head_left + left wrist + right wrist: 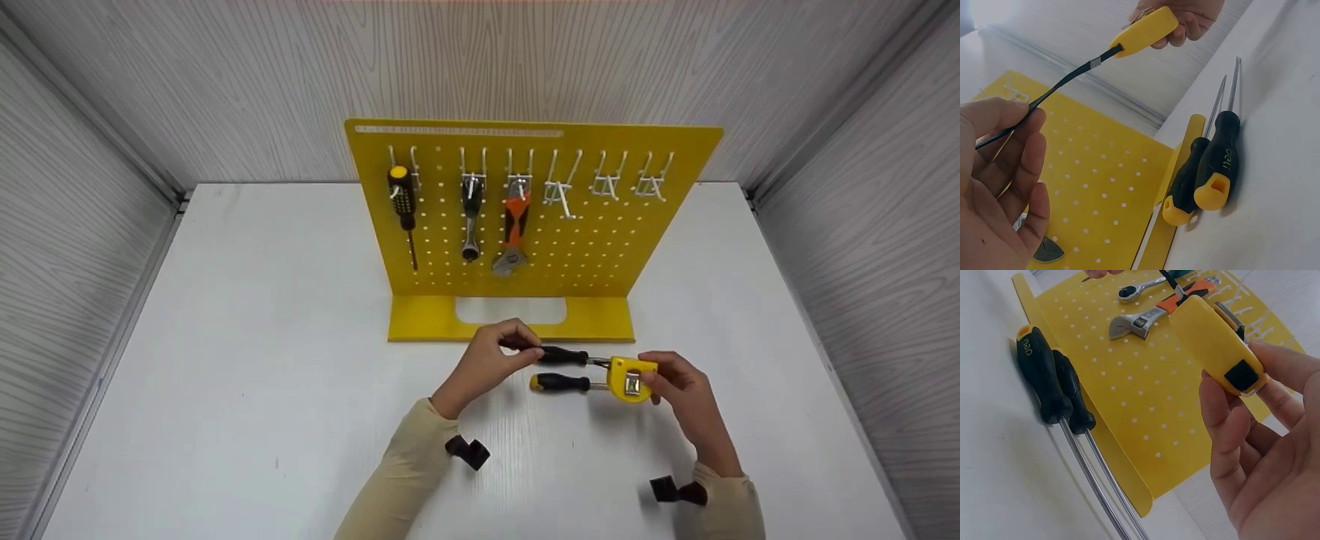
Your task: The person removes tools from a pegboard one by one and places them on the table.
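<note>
My right hand (686,391) grips a yellow tape measure (1207,340) between thumb and fingers, above the table. A black wrist strap (1067,80) runs from the tape measure's end, and my left hand (487,361) pinches it between thumb and forefinger, drawing it out nearly straight. Below them, two screwdrivers (1219,160) with black and yellow handles lie side by side on the white table, in front of the pegboard. In the head view the tape measure covers their tips.
A yellow pegboard (585,262) stands behind the hands. From its hooks hang a screwdriver (403,196), a ratchet wrench (471,214) and an orange-handled adjustable wrench (515,221). Three white double hooks (559,191) at the right hold nothing. Pale walls enclose the table.
</note>
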{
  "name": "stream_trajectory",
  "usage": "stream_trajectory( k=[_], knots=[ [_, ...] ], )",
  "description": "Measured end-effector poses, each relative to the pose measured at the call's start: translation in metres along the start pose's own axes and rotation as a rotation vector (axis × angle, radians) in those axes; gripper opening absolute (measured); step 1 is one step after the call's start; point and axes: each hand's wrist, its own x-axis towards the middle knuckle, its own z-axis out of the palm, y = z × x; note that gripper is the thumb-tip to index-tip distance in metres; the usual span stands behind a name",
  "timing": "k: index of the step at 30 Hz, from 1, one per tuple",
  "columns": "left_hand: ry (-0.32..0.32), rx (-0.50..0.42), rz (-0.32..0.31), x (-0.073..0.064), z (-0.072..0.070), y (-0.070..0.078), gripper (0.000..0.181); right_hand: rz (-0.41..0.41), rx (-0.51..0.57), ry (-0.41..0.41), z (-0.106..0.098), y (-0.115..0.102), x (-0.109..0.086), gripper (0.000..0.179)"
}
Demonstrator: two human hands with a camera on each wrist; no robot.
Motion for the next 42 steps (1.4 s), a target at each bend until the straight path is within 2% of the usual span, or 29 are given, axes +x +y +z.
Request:
stream_trajectory(
  k=[8,16,21,28,35,42],
  knots=[
    [-0.065,0.047,-0.033,-0.007,0.002,-0.012,0.009,0.016,-0.046,-0.034,-0.01,0.005,-0.004,0.029],
    [-0.094,0.071,-0.052,-0.015,0.007,-0.026,0.011,0.018,-0.066,-0.036,-0.022,0.014,-0.012,0.032],
    [-0.102,0.067,-0.062,-0.019,0.011,-0.032,0.014,0.049,-0.109,-0.045,-0.028,0.019,-0.016,0.032],
    [-0.132,0.104,-0.115,-0.024,0.018,-0.037,0.01,0.106,-0.154,-0.049,-0.035,0.026,-0.02,0.033],
    [-0.188,0.152,-0.099,-0.029,0.028,-0.046,0.006,0.137,-0.15,-0.063,-0.04,0.034,-0.028,0.034],
    [-0.186,0.294,-0.076,-0.03,0.037,-0.049,0.007,0.156,-0.101,-0.058,-0.046,0.043,-0.031,0.037]
  ],
)
